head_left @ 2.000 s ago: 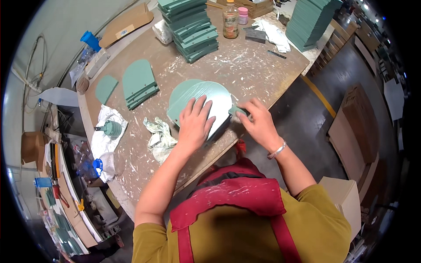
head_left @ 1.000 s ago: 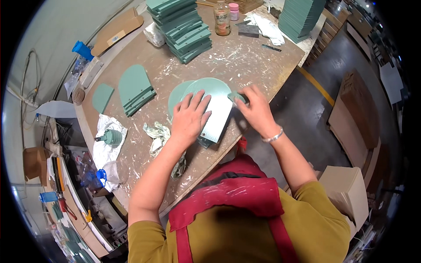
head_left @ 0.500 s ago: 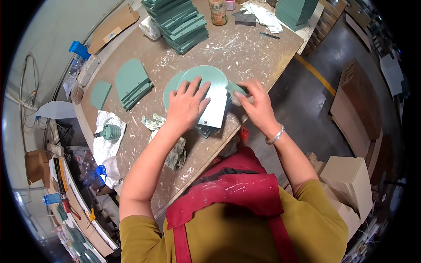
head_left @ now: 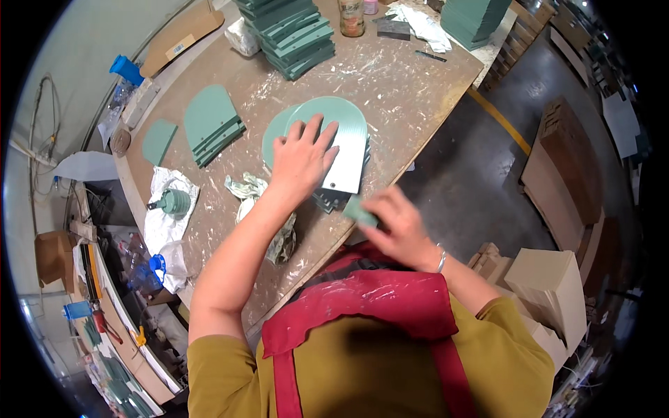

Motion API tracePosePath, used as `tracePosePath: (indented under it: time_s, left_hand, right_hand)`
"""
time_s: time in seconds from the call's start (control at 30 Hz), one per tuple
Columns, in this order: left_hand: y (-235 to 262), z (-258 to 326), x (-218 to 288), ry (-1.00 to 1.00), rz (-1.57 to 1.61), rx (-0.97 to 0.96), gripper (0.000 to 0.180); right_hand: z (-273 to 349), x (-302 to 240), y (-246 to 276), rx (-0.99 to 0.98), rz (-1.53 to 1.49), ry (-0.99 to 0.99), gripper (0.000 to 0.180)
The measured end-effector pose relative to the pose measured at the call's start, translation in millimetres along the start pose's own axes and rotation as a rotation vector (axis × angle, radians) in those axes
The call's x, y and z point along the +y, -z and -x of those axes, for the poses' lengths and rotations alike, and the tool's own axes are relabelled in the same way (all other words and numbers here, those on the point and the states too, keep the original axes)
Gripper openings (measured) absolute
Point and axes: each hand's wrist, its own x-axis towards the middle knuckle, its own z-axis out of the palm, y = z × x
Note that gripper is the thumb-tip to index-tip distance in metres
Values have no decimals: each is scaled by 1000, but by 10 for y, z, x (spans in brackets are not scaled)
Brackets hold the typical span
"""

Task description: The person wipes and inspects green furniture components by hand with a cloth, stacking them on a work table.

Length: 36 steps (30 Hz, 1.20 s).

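My left hand (head_left: pixel 304 157) lies flat with fingers apart on a light green, round-topped panel (head_left: pixel 341 117), steadying it on a small stack of similar panels. The panel's lower part reflects white light, and a small hole shows near its bottom edge. A second rounded panel (head_left: pixel 277 131) peeks out from under it at the left. My right hand (head_left: pixel 402 226) is closed on a small green pad (head_left: pixel 361 211), just off the stack's lower corner by the table edge. Motion blurs the pad somewhat, so its exact kind is unclear.
Tall stacks of green panels (head_left: pixel 300 42) stand at the back, beside a glass jar (head_left: pixel 352 19). More panels (head_left: pixel 212 118) lie left. A crumpled cloth (head_left: pixel 282 240) and a green-capped container on a white rag (head_left: pixel 171 202) are nearby. Cardboard boxes (head_left: pixel 547 285) stand right of me.
My right hand has moved with the green pad from the panel's upper right side down toward its lower corner and nearer to me. My left hand stays on the panel.
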Motion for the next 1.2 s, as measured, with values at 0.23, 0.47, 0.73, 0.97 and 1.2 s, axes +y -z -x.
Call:
tracePosePath:
  time_s: [0.23, 0.47, 0.73, 0.97, 1.2]
  left_hand:
    - [57, -173, -146, -33, 114, -142, 47]
    - [-3, -59, -434, -306, 15, -113, 58]
    - [33, -228, -212, -35, -105, -99, 57]
    - [-144, -209, -263, -169, -96, 58, 56]
    - [-69, -279, -159, -60, -76, -71, 58]
  right_hand:
    - [-126, 51, 87, -71, 55, -51, 30]
    - [2, -5, 42, -173, -395, -99, 28]
    - [-168, 301, 258, 70, -185, -236, 27]
    - [-441, 500, 269, 284, 55, -168, 29]
    - [-567, 698, 85, 271, 208, -125, 28]
